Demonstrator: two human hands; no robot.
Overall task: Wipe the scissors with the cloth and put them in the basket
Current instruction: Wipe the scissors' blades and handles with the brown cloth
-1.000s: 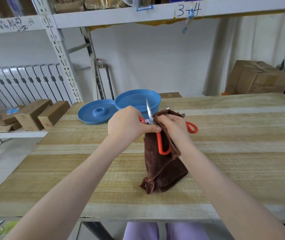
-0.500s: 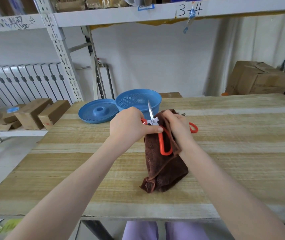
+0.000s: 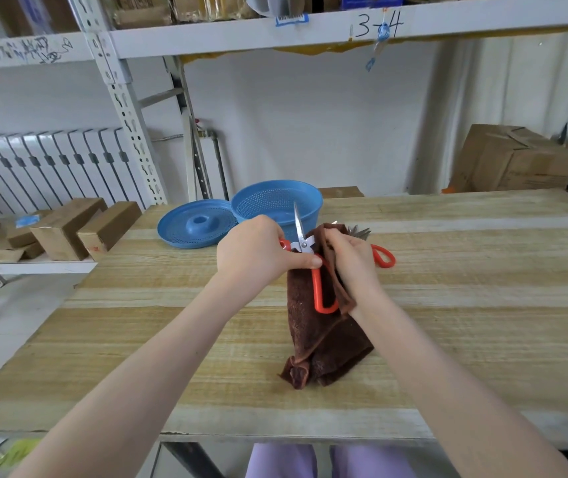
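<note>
Head cam: looking down at both hands over a wooden table [image 3: 465, 305]
Left hand [image 3: 255, 250]: fingers curled tight round the scissors [image 3: 305, 243] at the orange handle by the pivot, thumb pressed on it
Scissors: held up off the table, one blade pointing straight up in front of the basket [image 3: 275, 201], one orange handle loop hanging down against the cloth [image 3: 313, 339]
Right hand [image 3: 351, 260]: closed round a fold of the brown cloth, bunched right up beside the pivot; can't tell if the other blade is in there
Cloth: top end in that hand, the rest drapes down, bottom crumpled on the table
Basket: blue mesh, far side of the table, just behind the hands
Lid [image 3: 196, 224]: blue, flat, just left of the basket
Second pair [image 3: 384, 255]: orange handles, lying on the table behind the right hand, partly hidden
</note>
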